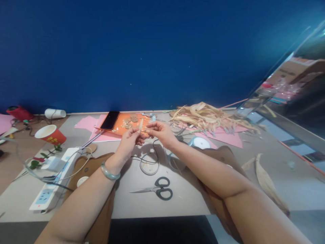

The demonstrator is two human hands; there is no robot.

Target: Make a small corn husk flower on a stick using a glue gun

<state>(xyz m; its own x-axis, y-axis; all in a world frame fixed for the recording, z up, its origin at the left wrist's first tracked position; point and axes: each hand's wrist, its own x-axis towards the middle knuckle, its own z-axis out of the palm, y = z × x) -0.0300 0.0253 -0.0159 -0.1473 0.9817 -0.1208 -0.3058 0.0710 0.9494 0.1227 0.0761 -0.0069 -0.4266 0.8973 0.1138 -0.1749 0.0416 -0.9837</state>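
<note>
My left hand [129, 142] pinches a small pale strip of dried corn husk [141, 124] that points upward between thumb and finger. Close beside it, the fingertips of my right hand [162, 134] are pressed together near the strip's lower end; what they hold is too small to make out. Both hands are above the near edge of an orange sheet [124, 118] strewn with husk scraps and small round brown pieces [133, 119]. Below the hands, a pair of scissors [158, 188] with black handles lies on the table, beside a round clear tape-like ring [149, 164] and a thin black cord.
A heap of dried husks [203, 115] lies at the back right on pink paper [230, 136]. A black phone [110, 120] rests at the back. On the left are a power strip [45, 196], a tilted red paper cup [52, 135] and cables. A blue wall [152, 57] stands behind.
</note>
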